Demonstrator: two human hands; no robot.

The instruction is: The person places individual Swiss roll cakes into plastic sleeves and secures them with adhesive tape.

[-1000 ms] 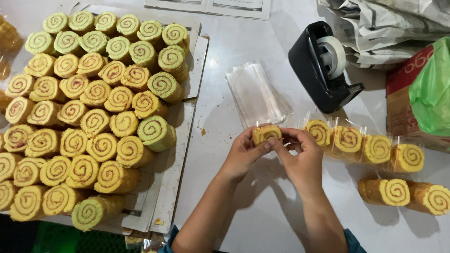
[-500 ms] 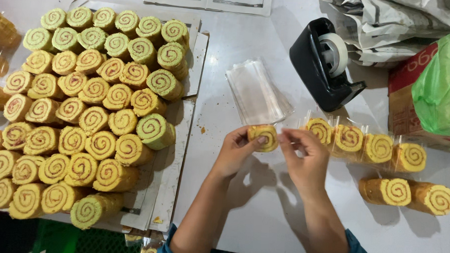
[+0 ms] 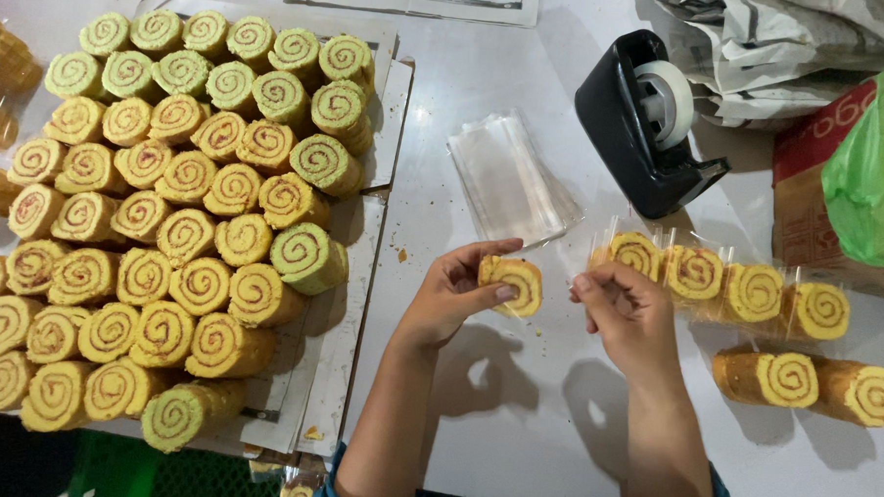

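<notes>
Left hand point(image 3: 450, 296) pinches a yellow swirl-cake slice in clear wrap point(image 3: 512, 284) above the white worktop point(image 3: 514, 418), spiral face up; right hand point(image 3: 628, 312), at its 3 o'clock and just apart, fingers pressed together on something too small to identify, with wrapped slices point(image 3: 725, 286) beyond.

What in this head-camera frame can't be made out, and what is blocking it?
- Head view: whether the clear wrap on the swirl roll is sealed; the left hand covers its near edge.
- Right hand: what its fingertips pinch is too small and transparent to tell.
- Stacked rolls: the lower layers are hidden by the top ones, and the left edge cuts the pile.
- Green bag: its contents are hidden by the plastic and cut by the right edge.
</notes>
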